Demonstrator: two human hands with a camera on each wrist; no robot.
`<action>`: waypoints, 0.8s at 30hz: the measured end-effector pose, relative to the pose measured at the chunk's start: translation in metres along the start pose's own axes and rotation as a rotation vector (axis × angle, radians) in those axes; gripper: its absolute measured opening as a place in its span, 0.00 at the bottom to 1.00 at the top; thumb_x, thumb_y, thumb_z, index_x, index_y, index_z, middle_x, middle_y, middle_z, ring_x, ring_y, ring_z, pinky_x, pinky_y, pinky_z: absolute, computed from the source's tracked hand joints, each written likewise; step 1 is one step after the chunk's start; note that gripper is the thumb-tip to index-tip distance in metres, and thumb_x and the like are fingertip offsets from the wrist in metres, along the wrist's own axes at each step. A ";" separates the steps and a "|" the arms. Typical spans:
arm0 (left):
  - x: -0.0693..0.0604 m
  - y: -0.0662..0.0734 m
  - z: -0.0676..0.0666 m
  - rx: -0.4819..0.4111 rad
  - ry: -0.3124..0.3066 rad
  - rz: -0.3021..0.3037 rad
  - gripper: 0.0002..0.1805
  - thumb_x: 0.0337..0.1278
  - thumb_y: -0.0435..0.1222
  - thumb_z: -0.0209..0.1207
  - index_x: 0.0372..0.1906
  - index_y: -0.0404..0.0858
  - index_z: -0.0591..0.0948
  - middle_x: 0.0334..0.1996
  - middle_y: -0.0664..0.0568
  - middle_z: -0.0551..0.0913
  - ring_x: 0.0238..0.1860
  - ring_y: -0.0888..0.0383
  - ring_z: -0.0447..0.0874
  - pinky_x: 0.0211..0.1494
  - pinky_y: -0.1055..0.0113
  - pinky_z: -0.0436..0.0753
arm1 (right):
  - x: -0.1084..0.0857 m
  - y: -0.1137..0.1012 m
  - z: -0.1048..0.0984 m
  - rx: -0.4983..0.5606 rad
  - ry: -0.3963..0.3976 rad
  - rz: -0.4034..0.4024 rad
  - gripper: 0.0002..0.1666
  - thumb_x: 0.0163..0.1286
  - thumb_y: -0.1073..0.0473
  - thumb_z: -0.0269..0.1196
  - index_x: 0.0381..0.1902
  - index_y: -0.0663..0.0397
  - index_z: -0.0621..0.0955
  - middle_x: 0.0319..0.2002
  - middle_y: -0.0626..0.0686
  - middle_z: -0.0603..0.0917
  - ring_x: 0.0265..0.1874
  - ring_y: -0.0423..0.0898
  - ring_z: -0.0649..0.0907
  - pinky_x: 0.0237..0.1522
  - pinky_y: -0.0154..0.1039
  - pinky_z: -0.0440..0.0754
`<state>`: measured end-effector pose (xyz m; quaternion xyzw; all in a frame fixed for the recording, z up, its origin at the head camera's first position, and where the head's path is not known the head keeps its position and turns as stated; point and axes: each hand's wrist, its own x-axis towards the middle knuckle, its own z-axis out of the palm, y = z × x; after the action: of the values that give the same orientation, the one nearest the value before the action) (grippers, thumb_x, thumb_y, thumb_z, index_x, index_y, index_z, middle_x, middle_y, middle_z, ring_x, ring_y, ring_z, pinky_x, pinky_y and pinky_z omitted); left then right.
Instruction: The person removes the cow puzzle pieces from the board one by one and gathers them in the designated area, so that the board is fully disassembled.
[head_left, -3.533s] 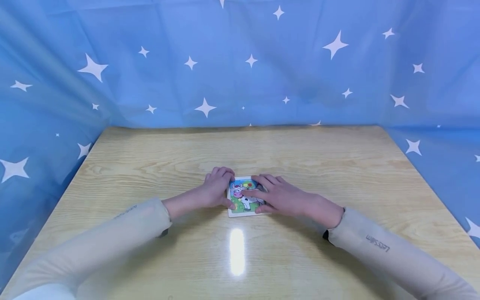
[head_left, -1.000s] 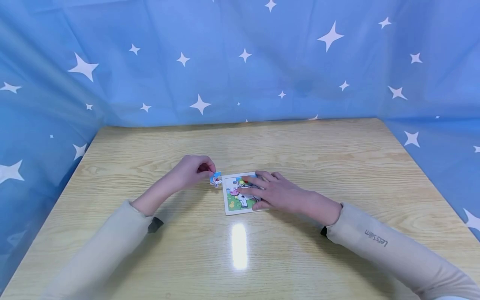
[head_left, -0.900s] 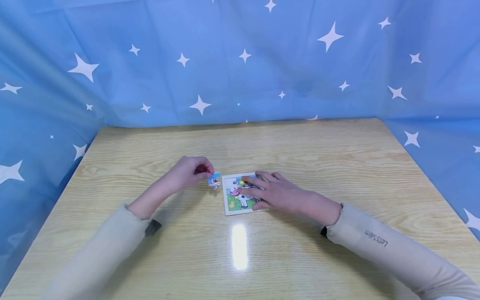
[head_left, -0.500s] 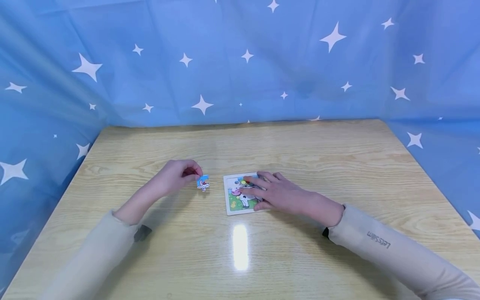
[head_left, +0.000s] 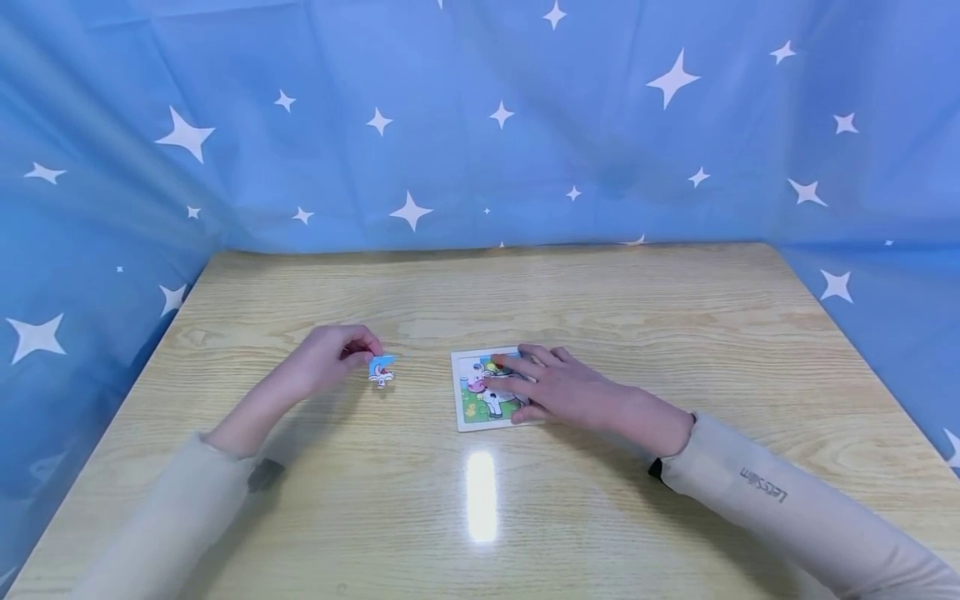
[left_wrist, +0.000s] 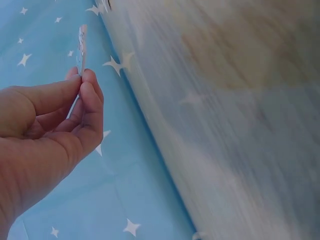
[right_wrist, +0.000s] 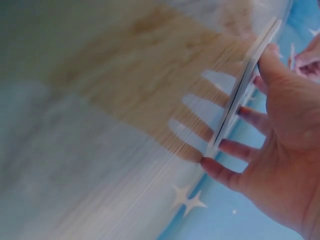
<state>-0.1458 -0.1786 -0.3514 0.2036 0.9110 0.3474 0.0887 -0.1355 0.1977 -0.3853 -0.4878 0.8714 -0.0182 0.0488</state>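
Observation:
My left hand [head_left: 330, 358] pinches a puzzle piece [head_left: 381, 372] between thumb and fingers, above the table left of the board. The piece is blue with part of a cow's head. In the left wrist view, the same puzzle piece [left_wrist: 82, 47] stands edge-on above the fingertips. A square cow puzzle with a white frame [head_left: 456, 396] lies flat on the table; a pale patch shows at its upper left. Across its right side rests my right hand [head_left: 570, 390], fingers spread, hiding that part. The right wrist view shows the thin puzzle board [right_wrist: 242, 95] from its edge.
The wood-grain table [head_left: 637, 317] spreads around the puzzle, with a bright light reflection in front of it. A blue curtain [head_left: 450, 167] with white stars hangs behind and along the sides.
Both hands were on the puzzle at first. The left hand has since lifted a piece from its upper left and moved it leftward, away from the board. The right hand stays on the puzzle.

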 end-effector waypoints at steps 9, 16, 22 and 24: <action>-0.011 -0.017 -0.013 0.018 0.024 -0.051 0.05 0.73 0.21 0.64 0.41 0.33 0.86 0.39 0.46 0.88 0.40 0.50 0.82 0.44 0.62 0.82 | 0.001 0.001 0.001 -0.009 0.014 -0.017 0.36 0.86 0.43 0.60 0.84 0.48 0.71 0.81 0.61 0.70 0.76 0.69 0.72 0.65 0.69 0.79; -0.019 -0.028 -0.022 0.043 0.042 -0.087 0.06 0.73 0.22 0.64 0.41 0.33 0.87 0.39 0.46 0.87 0.41 0.51 0.81 0.43 0.64 0.80 | 0.000 0.002 0.002 -0.038 0.025 -0.028 0.37 0.85 0.41 0.61 0.84 0.48 0.72 0.81 0.61 0.71 0.76 0.69 0.72 0.64 0.68 0.80; -0.024 -0.033 -0.025 0.055 0.029 -0.104 0.06 0.73 0.21 0.64 0.41 0.33 0.86 0.39 0.46 0.86 0.41 0.50 0.80 0.43 0.62 0.80 | -0.002 0.002 0.002 -0.020 0.046 -0.038 0.35 0.86 0.43 0.61 0.83 0.49 0.72 0.80 0.61 0.72 0.75 0.69 0.73 0.63 0.68 0.80; -0.026 -0.035 -0.025 0.058 0.023 -0.099 0.06 0.73 0.21 0.64 0.40 0.33 0.86 0.39 0.46 0.86 0.41 0.51 0.80 0.43 0.63 0.80 | -0.002 0.002 0.002 -0.019 0.051 -0.042 0.35 0.86 0.44 0.60 0.83 0.49 0.72 0.80 0.61 0.72 0.75 0.69 0.73 0.63 0.68 0.80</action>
<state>-0.1413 -0.2284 -0.3552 0.1567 0.9306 0.3184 0.0895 -0.1358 0.2008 -0.3868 -0.5056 0.8622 -0.0235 0.0215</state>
